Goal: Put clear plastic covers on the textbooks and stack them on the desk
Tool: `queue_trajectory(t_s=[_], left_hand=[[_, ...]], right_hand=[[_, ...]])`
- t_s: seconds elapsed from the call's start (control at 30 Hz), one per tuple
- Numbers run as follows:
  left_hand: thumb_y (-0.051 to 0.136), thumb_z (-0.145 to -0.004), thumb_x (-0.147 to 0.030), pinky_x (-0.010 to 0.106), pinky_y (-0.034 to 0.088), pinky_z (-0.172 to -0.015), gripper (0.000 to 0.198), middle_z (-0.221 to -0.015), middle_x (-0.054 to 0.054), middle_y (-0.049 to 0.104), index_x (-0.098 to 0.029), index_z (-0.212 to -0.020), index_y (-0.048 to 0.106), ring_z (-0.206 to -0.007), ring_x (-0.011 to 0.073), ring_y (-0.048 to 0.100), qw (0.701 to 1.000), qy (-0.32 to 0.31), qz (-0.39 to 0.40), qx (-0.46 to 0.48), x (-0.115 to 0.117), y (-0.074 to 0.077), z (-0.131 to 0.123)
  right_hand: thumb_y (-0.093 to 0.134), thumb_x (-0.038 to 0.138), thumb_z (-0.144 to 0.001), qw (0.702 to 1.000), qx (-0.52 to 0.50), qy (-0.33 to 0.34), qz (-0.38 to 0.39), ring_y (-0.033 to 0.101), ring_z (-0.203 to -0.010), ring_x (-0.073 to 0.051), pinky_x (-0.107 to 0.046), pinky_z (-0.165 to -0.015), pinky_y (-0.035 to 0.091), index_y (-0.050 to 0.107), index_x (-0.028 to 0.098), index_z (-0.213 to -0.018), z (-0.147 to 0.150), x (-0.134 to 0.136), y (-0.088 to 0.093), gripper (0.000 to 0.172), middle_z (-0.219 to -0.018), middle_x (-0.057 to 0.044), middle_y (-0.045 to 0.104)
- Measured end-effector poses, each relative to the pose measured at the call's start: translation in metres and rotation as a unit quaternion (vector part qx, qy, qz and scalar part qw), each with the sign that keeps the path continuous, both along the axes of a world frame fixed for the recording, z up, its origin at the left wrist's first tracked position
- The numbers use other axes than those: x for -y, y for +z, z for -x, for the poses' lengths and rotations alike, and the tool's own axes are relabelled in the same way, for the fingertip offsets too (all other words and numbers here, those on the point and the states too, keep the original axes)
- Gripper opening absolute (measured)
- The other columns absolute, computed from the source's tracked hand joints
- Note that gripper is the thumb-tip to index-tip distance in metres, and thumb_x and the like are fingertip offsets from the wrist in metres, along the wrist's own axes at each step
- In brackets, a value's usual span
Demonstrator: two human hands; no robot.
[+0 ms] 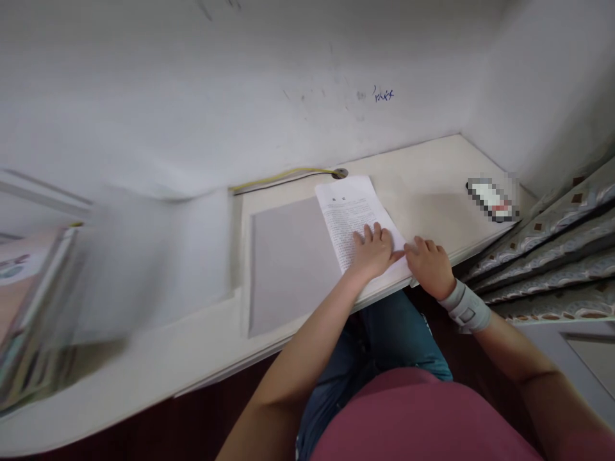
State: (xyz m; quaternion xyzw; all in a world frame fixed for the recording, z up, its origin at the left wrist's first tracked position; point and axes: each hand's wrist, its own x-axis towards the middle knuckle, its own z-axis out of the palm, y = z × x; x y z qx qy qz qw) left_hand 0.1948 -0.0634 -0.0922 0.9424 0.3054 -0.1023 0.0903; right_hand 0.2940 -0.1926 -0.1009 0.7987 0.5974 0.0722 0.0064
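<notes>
A stack of white printed paper [348, 205] lies on the pale desk [423, 186], close to its front edge. My left hand [372, 251] rests flat on the lower part of the sheet, fingers stretched out and slightly apart. My right hand [429, 262] sits at the paper's lower right corner by the desk edge, fingers curled down onto it; a grey wrist band [467, 308] wraps that wrist. Whether the right fingers pinch the paper's edge is unclear.
A grey mat [288, 262] lies left of the paper. A yellow cable [283, 176] runs to a hole [339, 173] at the wall. A small dark and white object [492, 200] sits far right. Blurred books [33, 307] stand at left. Patterned fabric [552, 256] borders the right.
</notes>
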Motion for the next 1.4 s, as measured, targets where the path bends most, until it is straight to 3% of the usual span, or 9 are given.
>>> queue_trajectory(t_s=[0.2, 0.27, 0.4, 0.47, 0.53, 0.67, 0.87, 1.17, 1.4], left_hand=[[0.024, -0.087, -0.069, 0.066, 0.015, -0.109, 0.087, -0.156, 0.025, 0.012, -0.005, -0.146, 0.024, -0.142, 0.0461, 0.009, 1.000, 0.015, 0.008, 0.003, 0.007, 0.001, -0.001], [0.027, -0.088, -0.067, 0.067, 0.016, -0.107, 0.086, -0.156, 0.026, 0.013, -0.004, -0.147, 0.023, -0.142, 0.0469, 0.009, 1.000, 0.026, 0.014, 0.005, 0.010, 0.001, -0.004], [0.030, -0.090, -0.061, 0.066, 0.013, -0.109, 0.082, -0.157, 0.025, 0.011, -0.003, -0.148, 0.020, -0.142, 0.0459, 0.007, 0.999, 0.036, 0.013, 0.022, 0.018, -0.004, -0.013], [0.031, -0.090, -0.062, 0.065, 0.011, -0.110, 0.085, -0.156, 0.025, 0.010, -0.002, -0.148, 0.020, -0.142, 0.0462, 0.005, 0.999, 0.031, 0.012, 0.034, 0.020, -0.007, -0.015], [0.031, -0.088, -0.065, 0.066, 0.010, -0.110, 0.088, -0.156, 0.027, 0.009, -0.001, -0.148, 0.020, -0.142, 0.0471, 0.004, 0.999, 0.029, 0.012, 0.044, 0.021, -0.009, -0.016], [0.031, -0.088, -0.065, 0.066, 0.010, -0.110, 0.089, -0.156, 0.028, 0.009, 0.001, -0.147, 0.020, -0.142, 0.0470, 0.004, 0.999, 0.027, 0.016, 0.040, 0.021, -0.009, -0.017], [0.030, -0.089, -0.065, 0.065, 0.012, -0.109, 0.088, -0.155, 0.029, 0.010, 0.001, -0.146, 0.021, -0.143, 0.0451, 0.007, 0.999, 0.034, 0.014, 0.036, 0.019, -0.006, -0.027], [0.032, -0.087, -0.067, 0.070, 0.016, -0.105, 0.088, -0.152, 0.033, 0.016, 0.003, -0.142, 0.031, -0.140, 0.0505, 0.010, 0.995, 0.086, -0.016, 0.051, 0.025, -0.007, -0.042], [0.029, -0.089, -0.063, 0.066, 0.013, -0.110, 0.086, -0.155, 0.028, 0.014, 0.001, -0.146, 0.024, -0.143, 0.0433, 0.007, 0.995, 0.055, -0.011, 0.083, 0.023, -0.017, -0.039]], right_hand=[[0.032, 0.013, -0.094, 0.997, 0.034, 0.047, 0.051, 0.057, -0.093, -0.026, -0.038, -0.074, 0.041, 0.063, 0.010, -0.109, -0.009, -0.003, 0.022, 0.035, -0.111, -0.018, 0.063], [0.037, 0.012, -0.092, 0.995, 0.021, 0.084, 0.044, 0.058, -0.094, -0.026, -0.037, -0.075, 0.043, 0.064, 0.008, -0.107, -0.010, -0.001, 0.022, 0.031, -0.108, -0.018, 0.064], [0.040, 0.014, -0.092, 0.987, -0.036, 0.151, -0.029, 0.059, -0.103, -0.024, -0.037, -0.084, 0.046, 0.058, 0.011, -0.121, -0.025, 0.002, 0.012, 0.035, -0.121, -0.015, 0.063], [0.038, 0.018, -0.094, 0.984, -0.076, 0.133, -0.092, 0.057, -0.111, -0.023, -0.038, -0.092, 0.045, 0.054, 0.014, -0.129, -0.045, 0.002, 0.003, 0.039, -0.127, -0.013, 0.060], [0.034, 0.026, -0.096, 0.982, -0.106, 0.072, -0.138, 0.054, -0.119, -0.025, -0.041, -0.097, 0.043, 0.050, 0.013, -0.133, -0.069, 0.002, -0.006, 0.043, -0.130, -0.015, 0.058], [0.041, 0.044, -0.093, 0.991, -0.105, 0.018, -0.081, 0.043, -0.131, -0.032, -0.049, -0.103, 0.037, 0.047, 0.012, -0.137, -0.097, 0.001, -0.022, 0.054, -0.140, -0.019, 0.049], [0.042, 0.052, -0.092, 0.997, -0.077, 0.010, -0.019, 0.034, -0.137, -0.033, -0.050, -0.108, 0.029, 0.048, 0.020, -0.138, -0.088, 0.000, -0.025, 0.056, -0.149, -0.016, 0.039], [0.034, 0.036, -0.097, 0.996, -0.083, 0.008, -0.024, 0.036, -0.137, -0.030, -0.049, -0.108, 0.029, 0.051, 0.022, -0.136, -0.091, 0.000, -0.026, 0.045, -0.148, -0.013, 0.041], [0.034, 0.036, -0.097, 0.995, -0.086, 0.010, -0.049, 0.037, -0.136, -0.031, -0.049, -0.108, 0.029, 0.053, 0.021, -0.134, -0.091, -0.001, -0.030, 0.044, -0.147, -0.013, 0.042]])
